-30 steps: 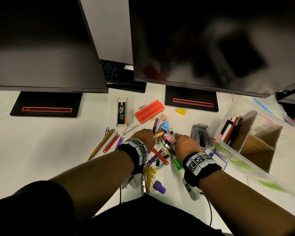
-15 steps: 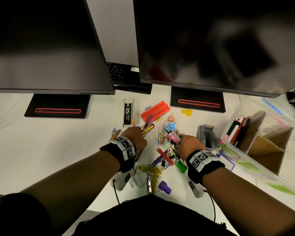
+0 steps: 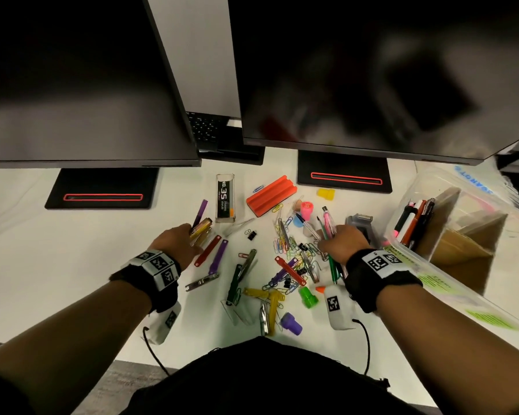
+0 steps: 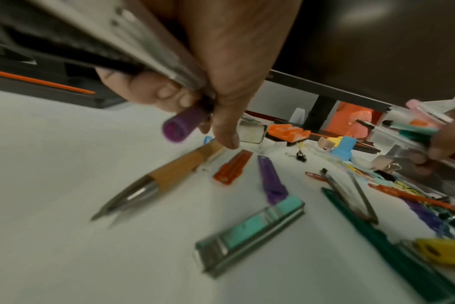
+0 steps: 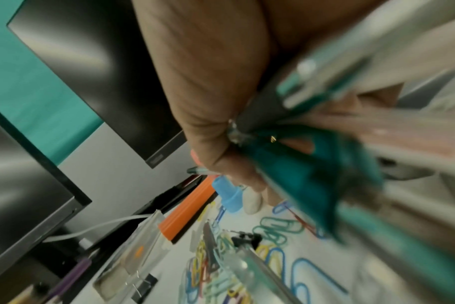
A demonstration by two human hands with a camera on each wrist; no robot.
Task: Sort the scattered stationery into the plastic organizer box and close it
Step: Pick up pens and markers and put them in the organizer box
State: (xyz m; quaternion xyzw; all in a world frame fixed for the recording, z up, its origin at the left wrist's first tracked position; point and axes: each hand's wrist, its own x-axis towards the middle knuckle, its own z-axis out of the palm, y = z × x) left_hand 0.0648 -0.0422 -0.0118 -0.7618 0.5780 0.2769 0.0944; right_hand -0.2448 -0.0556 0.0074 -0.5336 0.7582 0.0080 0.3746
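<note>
Scattered stationery lies on the white desk [image 3: 57, 265]. My left hand [image 3: 189, 233] grips a purple pen [image 3: 202, 211] and a gold pen [image 3: 203, 227]; the left wrist view shows my left hand [image 4: 208, 123] closed round the purple pen's end [image 4: 181, 126] and other barrels. A wooden-barrelled pen [image 4: 174, 174] lies under it. My right hand [image 3: 327, 239] grips a bundle of pens [image 3: 327, 218], pink, green and clear; the right wrist view shows teal barrels [image 5: 299, 170] in the fist. The clear plastic organizer box [image 3: 426, 187] stands open at the right, with several pens [image 3: 414, 220] upright inside.
Two dark monitors on stands [image 3: 102, 190] overhang the desk's back. Between my hands lie coloured paper clips [image 3: 283, 244], a staple box [image 3: 225, 196], an orange holder [image 3: 270, 194], a grey stapler [image 3: 361, 221], clip bars, and green [image 3: 307, 296] and purple [image 3: 291, 322] stamps.
Both hands have left the middle of the pile. The left moved left and now also holds the purple pen. The right drew its pen bundle rightward, near the stapler and box.
</note>
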